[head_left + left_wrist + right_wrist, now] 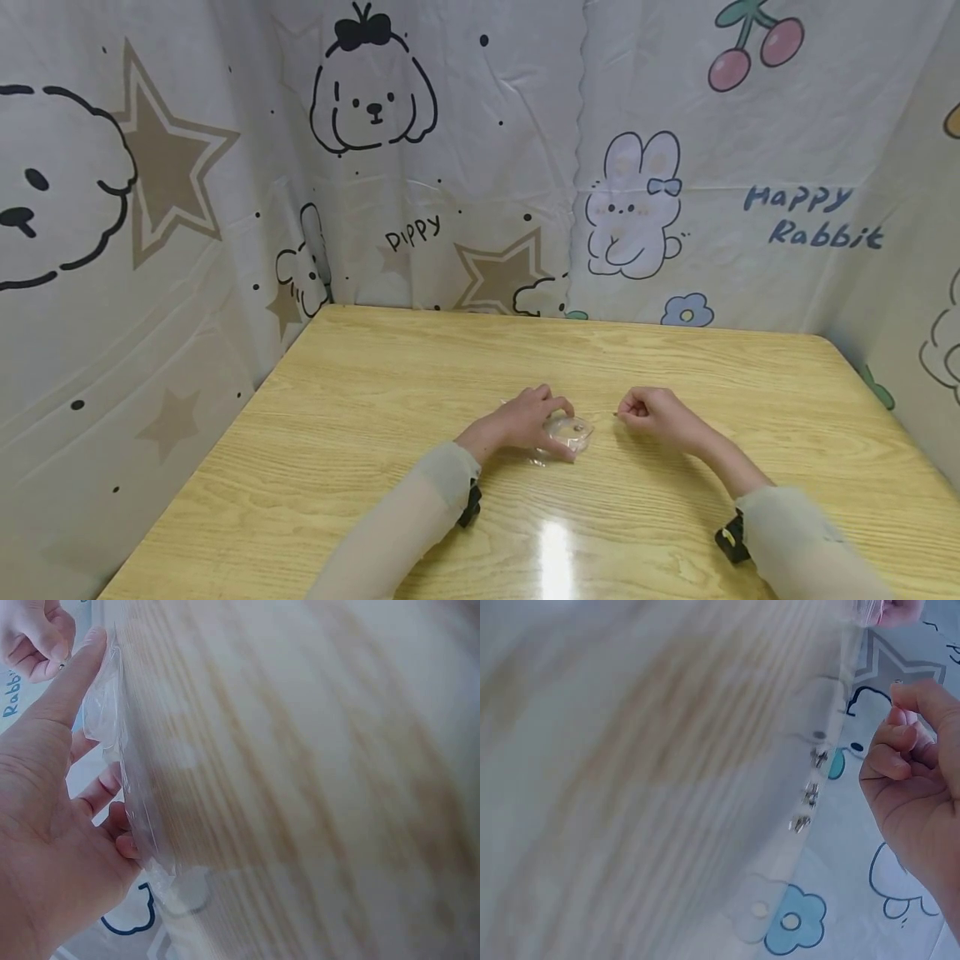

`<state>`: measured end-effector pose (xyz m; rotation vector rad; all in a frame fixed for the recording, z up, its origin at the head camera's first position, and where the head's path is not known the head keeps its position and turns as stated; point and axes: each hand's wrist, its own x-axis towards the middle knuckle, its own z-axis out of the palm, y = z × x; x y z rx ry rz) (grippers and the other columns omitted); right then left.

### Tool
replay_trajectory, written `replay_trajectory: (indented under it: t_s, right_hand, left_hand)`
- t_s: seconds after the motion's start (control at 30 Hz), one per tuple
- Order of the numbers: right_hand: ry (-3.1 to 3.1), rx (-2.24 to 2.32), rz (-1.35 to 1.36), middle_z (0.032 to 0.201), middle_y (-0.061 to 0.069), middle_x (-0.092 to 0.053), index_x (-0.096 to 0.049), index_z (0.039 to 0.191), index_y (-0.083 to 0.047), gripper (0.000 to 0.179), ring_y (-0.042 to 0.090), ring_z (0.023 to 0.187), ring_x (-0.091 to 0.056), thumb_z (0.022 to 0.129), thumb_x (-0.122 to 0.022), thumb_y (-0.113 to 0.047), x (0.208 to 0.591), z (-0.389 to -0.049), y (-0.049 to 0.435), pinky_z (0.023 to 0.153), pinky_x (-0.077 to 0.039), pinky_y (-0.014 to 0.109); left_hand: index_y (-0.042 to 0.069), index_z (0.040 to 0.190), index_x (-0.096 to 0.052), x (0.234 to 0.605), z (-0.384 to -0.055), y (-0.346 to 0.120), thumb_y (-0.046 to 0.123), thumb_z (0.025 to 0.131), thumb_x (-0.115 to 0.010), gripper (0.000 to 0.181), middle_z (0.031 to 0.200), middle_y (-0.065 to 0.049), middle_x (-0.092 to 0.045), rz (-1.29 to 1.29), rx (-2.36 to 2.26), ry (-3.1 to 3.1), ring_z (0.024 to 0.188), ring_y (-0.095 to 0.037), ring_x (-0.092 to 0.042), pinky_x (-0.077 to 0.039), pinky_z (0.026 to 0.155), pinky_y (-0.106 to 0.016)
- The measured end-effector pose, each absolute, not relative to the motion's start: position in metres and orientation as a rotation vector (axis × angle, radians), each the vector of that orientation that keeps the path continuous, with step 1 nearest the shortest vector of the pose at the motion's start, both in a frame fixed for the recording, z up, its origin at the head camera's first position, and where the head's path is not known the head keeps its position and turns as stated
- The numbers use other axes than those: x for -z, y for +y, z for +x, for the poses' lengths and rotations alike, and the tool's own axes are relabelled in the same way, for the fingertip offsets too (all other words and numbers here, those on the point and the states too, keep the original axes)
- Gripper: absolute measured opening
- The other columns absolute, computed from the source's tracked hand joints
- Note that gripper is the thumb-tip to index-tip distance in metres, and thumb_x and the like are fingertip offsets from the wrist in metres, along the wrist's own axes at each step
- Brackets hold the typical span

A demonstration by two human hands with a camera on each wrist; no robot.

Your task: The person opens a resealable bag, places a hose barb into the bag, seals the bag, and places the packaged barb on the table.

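Note:
My left hand (531, 421) spans a clear plastic packet (572, 432) lying on the table, its thumb along the near side and its fingers curled at the far side. Seen from the left wrist, crinkled clear film (154, 832) lies beneath that hand. To the right, my right hand (654, 414) pinches a tiny metal piece (617, 414) between thumb and index finger just above the table. Its exact kind is too small to tell. Three small shiny metal pieces (810, 795) sit in a row on the table near the right hand in the right wrist view.
A wood-grain table (420, 358) carries everything. Patterned cloth (480, 167) hangs behind it and along both sides. Dark camera mounts (731, 539) are strapped at both wrists.

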<state>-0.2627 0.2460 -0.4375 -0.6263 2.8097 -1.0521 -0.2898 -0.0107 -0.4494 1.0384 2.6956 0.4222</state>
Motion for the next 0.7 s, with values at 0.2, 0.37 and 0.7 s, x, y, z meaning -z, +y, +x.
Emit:
replay_trajectory:
  t_s: [0.2, 0.37, 0.7]
  right_hand:
    - [2.808, 1.035, -0.706, 0.077, 0.001, -0.059, -0.064, 0.087, -0.002, 0.005, 0.0, 0.068, -0.045, 0.09, -0.061, -0.002, 0.439, -0.265, 0.233, 0.06, -0.041, 0.018]
    - [2.784, 1.015, -0.793, 0.076, 0.001, -0.06, -0.064, 0.085, -0.002, 0.005, 0.0, 0.067, -0.045, 0.089, -0.062, -0.001, 0.437, -0.266, 0.22, 0.059, -0.041, 0.018]
    - [2.68, 0.969, -0.902, 0.075, 0.003, -0.06, -0.063, 0.085, 0.0, 0.004, 0.001, 0.065, -0.045, 0.089, -0.063, 0.0, 0.437, -0.268, 0.201, 0.059, -0.041, 0.018]
  left_hand:
    - [0.03, 0.128, -0.054, 0.448, -0.289, -0.011, 0.06, 0.074, -0.076, 0.065, 0.105, 0.004, -0.045, 1.036, -0.436, 2.692, 0.092, -0.01, -0.041, -0.037, 0.075, -0.021]
    - [0.03, 0.127, -0.054, 0.448, -0.289, -0.012, 0.06, 0.074, -0.076, 0.065, 0.105, 0.004, -0.045, 1.04, -0.433, 2.691, 0.092, -0.011, -0.041, -0.036, 0.075, -0.021]
    - [0.03, 0.127, -0.054, 0.45, -0.29, -0.012, 0.061, 0.075, -0.075, 0.064, 0.106, 0.005, -0.045, 1.056, -0.426, 2.69, 0.092, -0.01, -0.04, -0.036, 0.075, -0.02]
